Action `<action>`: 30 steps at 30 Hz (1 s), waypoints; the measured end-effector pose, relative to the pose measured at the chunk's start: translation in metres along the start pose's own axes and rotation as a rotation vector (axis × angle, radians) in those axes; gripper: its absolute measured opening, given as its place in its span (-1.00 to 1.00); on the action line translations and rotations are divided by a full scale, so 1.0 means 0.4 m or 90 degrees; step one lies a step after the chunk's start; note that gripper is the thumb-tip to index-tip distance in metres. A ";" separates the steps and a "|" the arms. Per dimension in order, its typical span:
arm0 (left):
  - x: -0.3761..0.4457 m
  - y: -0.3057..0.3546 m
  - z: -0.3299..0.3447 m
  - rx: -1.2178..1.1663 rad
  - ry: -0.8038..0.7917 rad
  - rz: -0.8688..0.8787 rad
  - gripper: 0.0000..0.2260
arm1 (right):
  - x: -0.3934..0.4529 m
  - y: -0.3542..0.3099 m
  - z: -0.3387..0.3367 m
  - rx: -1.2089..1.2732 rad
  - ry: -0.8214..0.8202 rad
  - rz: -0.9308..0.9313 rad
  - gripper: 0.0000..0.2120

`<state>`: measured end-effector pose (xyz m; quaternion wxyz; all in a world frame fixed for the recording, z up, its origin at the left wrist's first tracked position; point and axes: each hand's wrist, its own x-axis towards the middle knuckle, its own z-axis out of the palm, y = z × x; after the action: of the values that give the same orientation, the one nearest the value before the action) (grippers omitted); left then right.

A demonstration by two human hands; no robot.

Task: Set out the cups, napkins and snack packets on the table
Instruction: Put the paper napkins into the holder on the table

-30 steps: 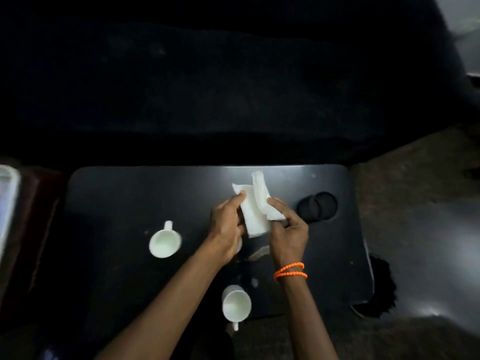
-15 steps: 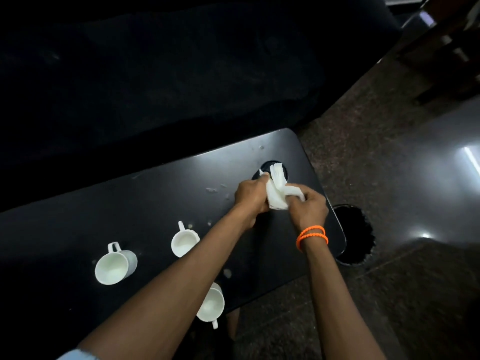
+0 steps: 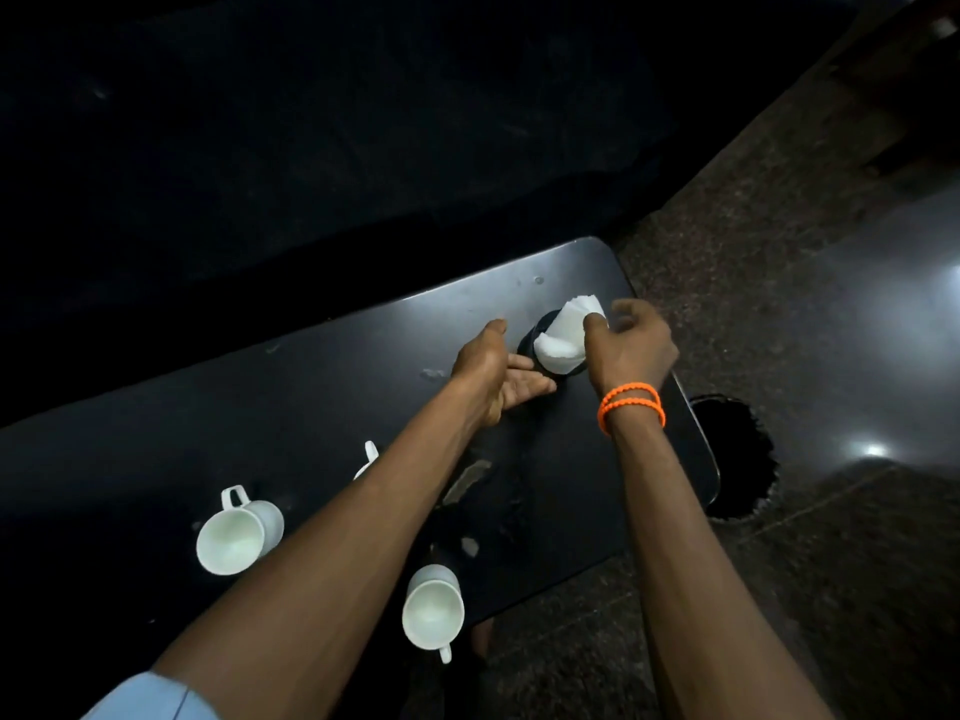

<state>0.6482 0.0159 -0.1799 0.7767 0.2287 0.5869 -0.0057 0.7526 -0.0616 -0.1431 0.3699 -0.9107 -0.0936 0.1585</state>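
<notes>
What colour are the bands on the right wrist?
Bright orange, two beaded bands side by side; the head view shows them plainly.

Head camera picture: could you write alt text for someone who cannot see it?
A person's right hand tucks a white napkin into a round black holder on a black table, the open left hand beside it. Two white cups stand nearer; a third is mostly hidden.

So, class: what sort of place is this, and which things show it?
Probably a lounge or sitting area set for tea: a low black table before a dark sofa, white cups, and a stone floor.
</notes>
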 end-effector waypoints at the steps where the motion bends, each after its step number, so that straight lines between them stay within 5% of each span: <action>1: 0.005 -0.007 -0.005 -0.004 0.005 0.002 -0.38 | -0.006 0.011 0.006 0.012 0.007 -0.010 -0.66; 7: 0.044 -0.040 -0.025 0.041 0.104 0.090 -0.47 | -0.019 0.071 0.024 0.100 -0.048 0.007 -0.75; 11: 0.060 -0.040 -0.023 0.106 0.128 0.184 -0.50 | -0.006 0.105 0.015 0.216 0.054 0.101 -0.61; 14: 0.065 -0.037 -0.013 0.219 0.078 0.270 -0.40 | 0.005 0.124 0.019 0.291 -0.026 0.230 -0.50; 18: 0.063 -0.036 0.001 0.179 -0.030 0.251 -0.31 | 0.000 0.144 0.032 0.426 -0.152 0.292 -0.49; 30: -0.013 -0.175 -0.073 0.030 -0.044 0.237 -0.22 | -0.165 0.215 -0.027 0.513 -0.121 0.296 -0.39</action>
<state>0.6006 -0.0377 -0.2056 0.7783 0.3510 0.5074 0.1163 0.6994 -0.1485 -0.1818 0.6382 -0.6731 0.1484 0.3431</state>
